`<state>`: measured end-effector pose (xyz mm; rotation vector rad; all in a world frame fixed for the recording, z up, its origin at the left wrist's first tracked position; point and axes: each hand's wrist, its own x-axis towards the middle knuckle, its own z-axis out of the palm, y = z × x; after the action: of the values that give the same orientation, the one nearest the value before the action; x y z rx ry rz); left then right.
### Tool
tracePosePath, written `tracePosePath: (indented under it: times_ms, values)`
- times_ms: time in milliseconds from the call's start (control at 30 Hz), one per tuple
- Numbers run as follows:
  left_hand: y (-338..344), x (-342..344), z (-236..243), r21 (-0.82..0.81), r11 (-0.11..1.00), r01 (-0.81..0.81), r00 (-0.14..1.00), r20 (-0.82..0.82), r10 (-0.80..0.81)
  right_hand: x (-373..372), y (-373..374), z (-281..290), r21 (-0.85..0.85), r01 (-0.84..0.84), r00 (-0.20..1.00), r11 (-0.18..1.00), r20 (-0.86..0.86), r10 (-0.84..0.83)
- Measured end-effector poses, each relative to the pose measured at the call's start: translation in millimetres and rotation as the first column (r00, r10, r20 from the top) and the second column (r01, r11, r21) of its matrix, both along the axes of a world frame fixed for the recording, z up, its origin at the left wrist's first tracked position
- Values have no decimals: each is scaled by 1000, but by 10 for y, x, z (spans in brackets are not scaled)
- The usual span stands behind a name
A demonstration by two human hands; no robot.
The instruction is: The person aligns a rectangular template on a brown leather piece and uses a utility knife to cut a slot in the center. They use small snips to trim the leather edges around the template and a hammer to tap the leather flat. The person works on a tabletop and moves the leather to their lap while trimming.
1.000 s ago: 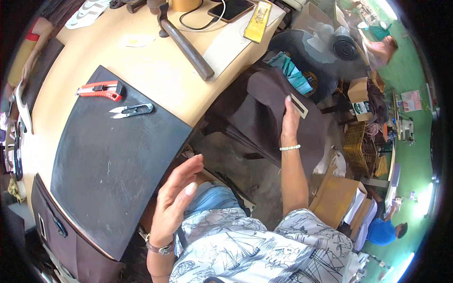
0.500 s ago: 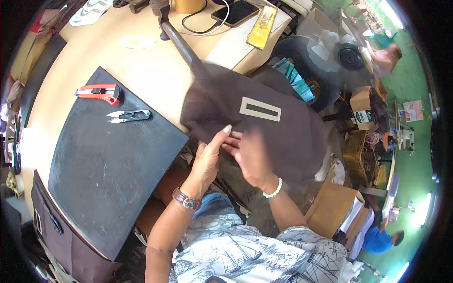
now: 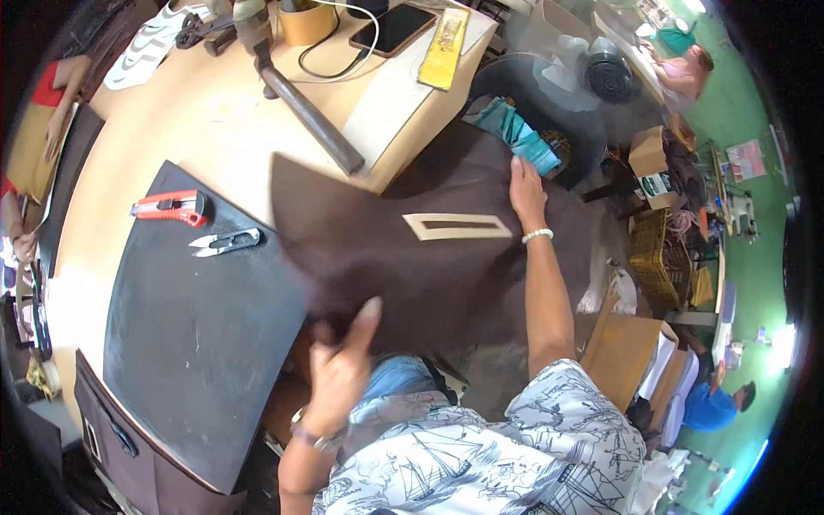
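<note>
A large dark brown sheet (image 3: 386, 292) of leather-like material spreads in front of me, its left part smeared by motion. On it lies a cream rectangular frame (image 3: 498, 227) with a long slot, through which brown shows. My right hand (image 3: 528, 202), with a pale bead bracelet, is closed on the sheet's far right edge. Below the sheet's near left part is my left hand (image 3: 339, 378), wearing a watch; its thumb points up, but blur hides whether the fingers grip the material. Left of the sheet, a red box cutter (image 3: 172, 207) and thread snips (image 3: 226, 242) rest on a black board (image 3: 197, 343).
A hammer (image 3: 309, 120), a phone (image 3: 393, 30), a cable and a yellow bar (image 3: 444, 49) lie on the far part of the table (image 3: 232, 129). Beyond the sheet stands a black tub (image 3: 584, 129). Brown pieces (image 3: 146, 455) hang at the near left. Other people are farther off.
My hands, close together before, are now apart: the right has gone to the sheet's far right, the left nearer and leftward. The sheet is spread wider and its far left part no longer covers the hammer handle.
</note>
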<state>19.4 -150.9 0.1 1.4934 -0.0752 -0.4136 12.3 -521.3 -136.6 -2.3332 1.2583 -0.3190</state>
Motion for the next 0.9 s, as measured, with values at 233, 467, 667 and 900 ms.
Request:
tracePosePath:
  times_ms: [233,467,667,900]
  values:
    - [1266,196,237,29,813,-582,808,-98,582,-382,-37,-225,-52,-11,995,999,-104,5]
    - [2437,142,-200,196,703,-683,730,151,667,-417,-3,-559,-508,-19,999,861,-53,-9]
    - [2705,-100,-114,409,584,-701,712,340,615,-445,941,22,-477,-217,946,852,114,304]
    - [2709,-132,-153,257,610,-749,660,222,717,-742,1294,-123,-278,-586,792,761,4,611]
